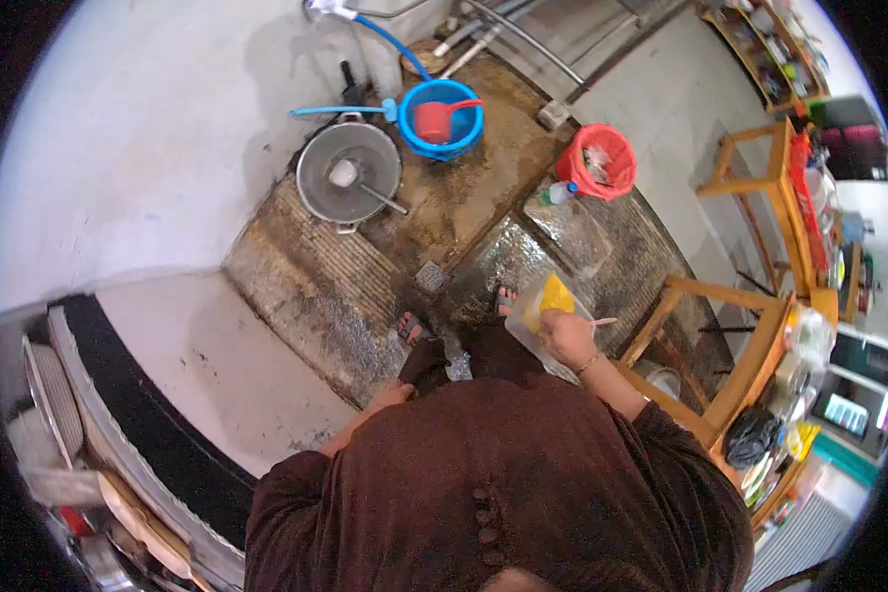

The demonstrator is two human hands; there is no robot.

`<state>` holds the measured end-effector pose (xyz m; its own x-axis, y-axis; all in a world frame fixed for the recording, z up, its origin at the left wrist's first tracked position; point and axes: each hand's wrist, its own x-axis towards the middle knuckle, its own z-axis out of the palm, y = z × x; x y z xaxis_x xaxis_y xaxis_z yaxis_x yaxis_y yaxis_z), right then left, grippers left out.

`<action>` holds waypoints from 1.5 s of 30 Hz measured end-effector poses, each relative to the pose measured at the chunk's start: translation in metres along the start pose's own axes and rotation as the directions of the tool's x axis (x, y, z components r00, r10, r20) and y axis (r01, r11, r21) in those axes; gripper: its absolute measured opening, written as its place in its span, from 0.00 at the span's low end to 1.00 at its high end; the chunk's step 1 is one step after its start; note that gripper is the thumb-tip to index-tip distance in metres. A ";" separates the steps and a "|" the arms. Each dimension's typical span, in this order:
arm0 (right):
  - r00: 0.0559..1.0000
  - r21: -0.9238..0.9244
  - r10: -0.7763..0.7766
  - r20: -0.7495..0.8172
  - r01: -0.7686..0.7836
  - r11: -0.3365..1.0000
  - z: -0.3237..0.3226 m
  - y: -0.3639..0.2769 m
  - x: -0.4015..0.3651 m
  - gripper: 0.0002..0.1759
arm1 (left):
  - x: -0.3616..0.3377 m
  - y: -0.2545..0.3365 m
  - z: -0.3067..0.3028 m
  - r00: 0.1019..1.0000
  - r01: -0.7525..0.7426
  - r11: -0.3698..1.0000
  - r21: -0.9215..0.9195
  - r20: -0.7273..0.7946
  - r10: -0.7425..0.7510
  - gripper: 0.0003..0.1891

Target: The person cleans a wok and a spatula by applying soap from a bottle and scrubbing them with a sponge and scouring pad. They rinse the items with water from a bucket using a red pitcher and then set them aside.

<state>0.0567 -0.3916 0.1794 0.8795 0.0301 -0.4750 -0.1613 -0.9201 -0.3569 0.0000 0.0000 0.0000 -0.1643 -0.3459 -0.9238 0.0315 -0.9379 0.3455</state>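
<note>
My right hand is closed at the edge of a pale translucent plastic tub, held low in front of my right side. Something bright yellow, perhaps a packet or cloth, shows at the tub beside my fingers. A thin pinkish handle sticks out to the right of the hand. Down by my left leg, my left hand is closed on the dark trouser leg; its fingertips are partly hidden. Both feet, in sandals, stand on the wet floor.
Ahead stand a large metal pot with a ladle-like tool, a blue bucket holding a red dipper, and a red-lined bin. A bottle lies near the bin. Wooden stands line the right; a ledge is left.
</note>
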 end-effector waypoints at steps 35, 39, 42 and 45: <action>0.922 -0.247 0.362 -0.137 -0.386 0.889 0.181 0.375 0.250 0.13 | -0.018 0.055 -0.010 0.994 0.064 0.983 0.170 -0.093 -0.048 0.15; 0.921 -0.241 0.249 -0.300 -0.325 0.914 0.184 0.381 0.275 0.12 | -0.024 0.057 -0.032 0.991 0.019 0.992 0.124 -0.131 -0.003 0.15; 0.893 -0.119 0.353 -0.280 -0.397 0.910 0.214 0.376 0.296 0.11 | -0.019 0.049 -0.036 0.994 0.062 0.993 0.101 -0.093 -0.053 0.15; 0.849 -0.082 0.387 -0.359 -0.442 0.893 0.235 0.353 0.293 0.14 | -0.018 0.053 -0.039 0.993 0.114 0.989 0.093 -0.026 -0.112 0.15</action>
<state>0.1518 -0.6155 -0.2748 0.8453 -0.4708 -0.2527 -0.4960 -0.8673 -0.0431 0.0431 -0.0449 0.0290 -0.1410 -0.2395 -0.9606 -0.0795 -0.9644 0.2522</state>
